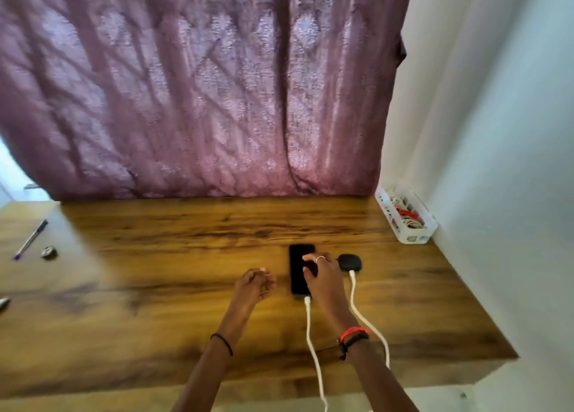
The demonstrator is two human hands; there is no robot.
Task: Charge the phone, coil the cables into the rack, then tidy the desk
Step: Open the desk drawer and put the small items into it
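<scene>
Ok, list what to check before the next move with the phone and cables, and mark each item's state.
1. White cable plugged into phone: ok, plug sits at its near end.
2. Phone charging: cannot tell, screen dark.
3. Right hand gripping phone: cannot tell; it lies over it.
4. Left hand free: ok, holds nothing.
5. Rack in place: ok, far right corner, coiled cables inside.
6. Desk tidy: not ok, pen lies loose at left.

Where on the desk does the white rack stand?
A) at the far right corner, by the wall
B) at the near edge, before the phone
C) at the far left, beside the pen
A: the white rack sits in the far right corner of the desk, against the wall.
</scene>
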